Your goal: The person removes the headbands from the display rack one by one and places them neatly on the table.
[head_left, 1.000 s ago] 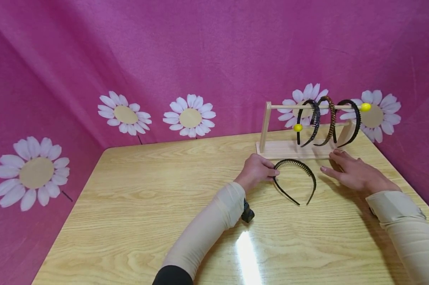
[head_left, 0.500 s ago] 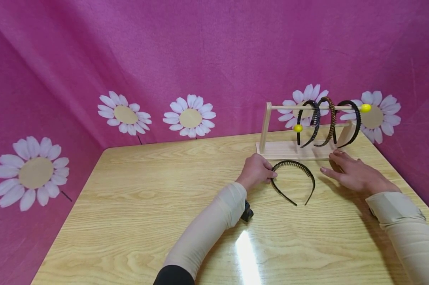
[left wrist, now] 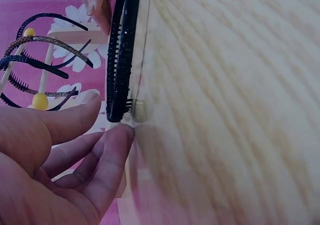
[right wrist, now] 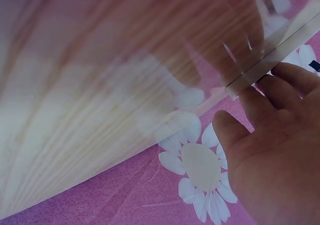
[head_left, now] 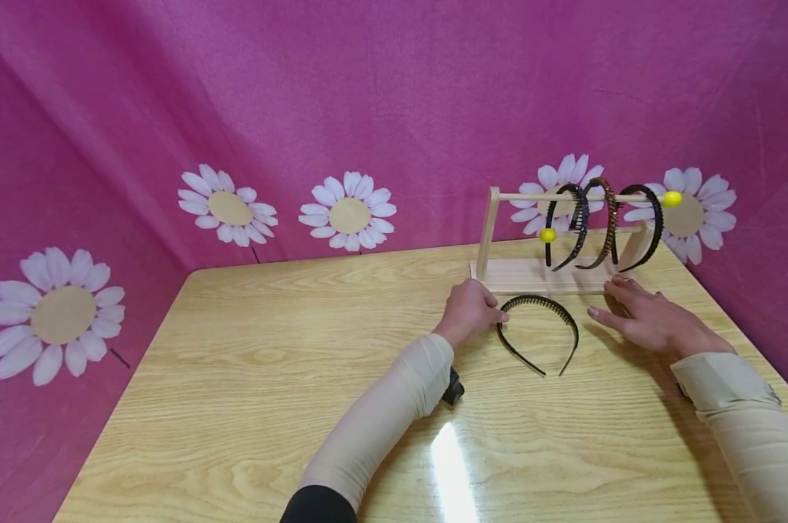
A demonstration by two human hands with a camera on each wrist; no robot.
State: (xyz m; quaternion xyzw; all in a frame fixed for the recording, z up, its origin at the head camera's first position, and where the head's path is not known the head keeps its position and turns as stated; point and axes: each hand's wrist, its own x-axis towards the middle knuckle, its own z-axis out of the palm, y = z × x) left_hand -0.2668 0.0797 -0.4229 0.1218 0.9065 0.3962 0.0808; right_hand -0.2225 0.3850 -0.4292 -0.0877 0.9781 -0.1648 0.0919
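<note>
My left hand [head_left: 470,312] holds the left side of a black toothed headband [head_left: 571,325] between thumb and fingers. In the left wrist view, its thumb lies over the near part of the headband [left wrist: 120,50], with the fingertips at its edge. The headband lies on the table, its two ends toward me. My right hand [head_left: 658,319] has its fingers extended, their tips at the front edge of a wooden stand's base [head_left: 514,276]. From the stand's upper rod hang a dark headband [head_left: 583,218], a brown patterned headband [head_left: 611,218] and a black headband [head_left: 658,221].
Yellow balls cap the upper rod [head_left: 672,198] and the lower rod [head_left: 547,235]. The wood-grain table [head_left: 269,363] stretches to the left, with a bright reflection near the front. A pink cloth [head_left: 367,87] with large daisies rises behind the table and along its sides.
Between the first and second frames, my left hand and the headband shift slightly left. Since then both stay nearly still. My right hand stays at the stand's base.
</note>
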